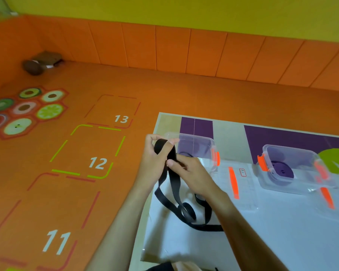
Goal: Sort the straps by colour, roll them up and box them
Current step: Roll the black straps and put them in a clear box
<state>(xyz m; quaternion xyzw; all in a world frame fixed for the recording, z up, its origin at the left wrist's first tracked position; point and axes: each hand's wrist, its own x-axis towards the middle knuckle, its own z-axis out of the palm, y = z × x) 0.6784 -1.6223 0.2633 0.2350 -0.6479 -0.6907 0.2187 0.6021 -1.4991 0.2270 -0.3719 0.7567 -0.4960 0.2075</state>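
Observation:
A black strap (174,188) runs from a small roll held up in the air down to loose loops on the white table surface (282,231). My left hand (155,159) grips the rolled end between thumb and fingers. Just below it, my right hand (190,173) pinches the strap. Behind the hands stands a clear plastic box (202,147) with orange latches; a dark strap shows inside it. A second clear box (290,169) to the right holds a dark rolled strap.
A clear lid (241,184) with orange clips lies flat between the two boxes. The table's left edge (151,202) borders an orange floor mat with numbered squares 11, 12, 13. A dark object (41,62) lies by the far orange wall.

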